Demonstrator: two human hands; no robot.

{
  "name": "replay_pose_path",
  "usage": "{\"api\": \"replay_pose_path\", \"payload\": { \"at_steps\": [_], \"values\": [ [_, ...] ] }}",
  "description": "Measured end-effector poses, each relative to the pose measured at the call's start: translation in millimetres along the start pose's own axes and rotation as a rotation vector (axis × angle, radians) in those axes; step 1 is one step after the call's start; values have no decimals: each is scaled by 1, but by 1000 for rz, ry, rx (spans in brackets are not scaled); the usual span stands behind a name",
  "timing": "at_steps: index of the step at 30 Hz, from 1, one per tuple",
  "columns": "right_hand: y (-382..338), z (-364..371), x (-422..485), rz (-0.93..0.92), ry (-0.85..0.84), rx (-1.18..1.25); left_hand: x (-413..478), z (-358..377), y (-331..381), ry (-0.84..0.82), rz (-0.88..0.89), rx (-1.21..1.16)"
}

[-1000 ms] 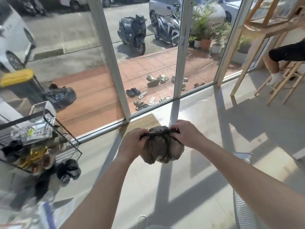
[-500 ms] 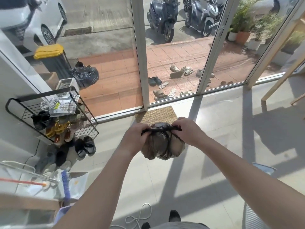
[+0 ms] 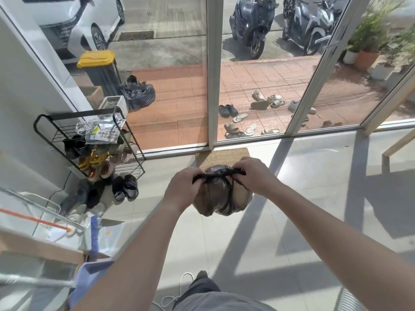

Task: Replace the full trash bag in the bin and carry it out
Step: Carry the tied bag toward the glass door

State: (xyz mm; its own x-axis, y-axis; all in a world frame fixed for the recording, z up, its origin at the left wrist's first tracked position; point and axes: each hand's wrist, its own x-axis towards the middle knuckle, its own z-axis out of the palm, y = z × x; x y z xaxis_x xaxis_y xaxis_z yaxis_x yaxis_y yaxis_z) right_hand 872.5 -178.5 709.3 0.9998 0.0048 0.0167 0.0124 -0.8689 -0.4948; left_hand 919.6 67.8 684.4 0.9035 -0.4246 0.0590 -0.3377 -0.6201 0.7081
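A small, full, dark trash bag (image 3: 221, 198) hangs in the air in front of me, above the tiled floor. Its two twisted top ends are stretched sideways into a knot. My left hand (image 3: 183, 187) grips the left end, and my right hand (image 3: 254, 175) pinches the right end. Outside the glass, a grey outdoor bin with a yellow lid (image 3: 98, 69) stands on the pavement, with a black trash bag (image 3: 139, 94) lying beside it.
A woven doormat (image 3: 222, 157) lies at the glass door (image 3: 212, 75) just ahead. A black shoe rack (image 3: 89, 144) with shoes stands at left, a broom (image 3: 33, 219) lower left. Sandals (image 3: 253, 115) and scooters (image 3: 253, 25) are outside. A wooden table leg (image 3: 390, 153) stands at right.
The view has swung left and down, closer to the door and mat. Both hands still hold the bag's ends, pulled taut; the bag stays between them.
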Motion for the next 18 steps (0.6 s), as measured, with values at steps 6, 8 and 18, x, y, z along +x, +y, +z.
{"api": "replay_pose_path", "payload": {
  "at_steps": [6,8,18],
  "values": [
    [-11,6,32,-32,-4,-3,15,-14,-17,38,-43,18],
    [-18,12,46,-27,-3,2,20,-22,-29,43,-55,27],
    [-88,57,144,-20,-29,-36,71,-99,-113,41,-116,117]
  ]
}}
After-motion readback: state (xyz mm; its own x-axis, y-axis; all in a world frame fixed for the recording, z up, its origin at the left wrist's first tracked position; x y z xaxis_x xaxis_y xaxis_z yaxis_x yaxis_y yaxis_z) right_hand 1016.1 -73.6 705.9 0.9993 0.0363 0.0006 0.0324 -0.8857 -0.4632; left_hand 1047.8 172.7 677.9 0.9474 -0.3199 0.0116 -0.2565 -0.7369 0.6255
